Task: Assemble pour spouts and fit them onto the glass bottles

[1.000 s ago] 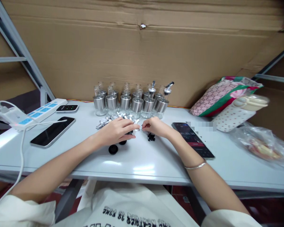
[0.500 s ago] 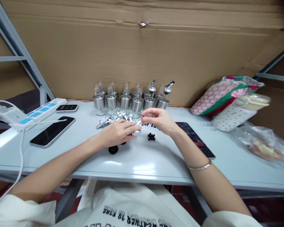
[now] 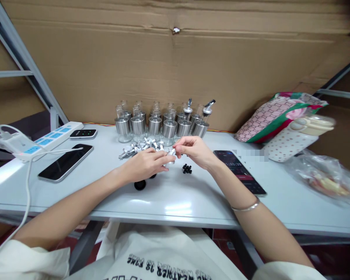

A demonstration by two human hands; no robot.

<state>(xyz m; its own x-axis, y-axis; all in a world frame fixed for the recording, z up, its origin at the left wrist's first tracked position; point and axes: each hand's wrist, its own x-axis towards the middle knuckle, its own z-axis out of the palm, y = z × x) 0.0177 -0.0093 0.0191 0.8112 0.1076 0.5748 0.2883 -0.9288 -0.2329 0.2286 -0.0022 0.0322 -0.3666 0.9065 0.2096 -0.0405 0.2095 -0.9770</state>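
Note:
My left hand [image 3: 148, 164] is closed around a silver pourer spout [image 3: 171, 153], held just above the table. The thumb and fingers of my right hand [image 3: 195, 151] pinch together at the spout's upper end; whether they hold a small part there is hidden. Behind my left hand lies a pile of silver pourer spouts [image 3: 132, 149]. Black round stoppers [image 3: 140, 185] lie under and in front of that hand, partly covered. A cluster of small black caps [image 3: 187, 168] sits below my right hand.
Rows of glass bottles with steel sleeves [image 3: 154, 125] stand at the back; two carry pourers. Left are a power strip [image 3: 72, 126], a phone [image 3: 65, 162] and a small device [image 3: 83, 133]. Right are another phone [image 3: 242, 175], a flask [image 3: 291, 144], a patterned bag [image 3: 259, 118] and a plastic bag [image 3: 332, 179].
My right hand has shifted slightly down, its fingers curling closer over the spout's end. My left hand keeps its hold in nearly the same place.

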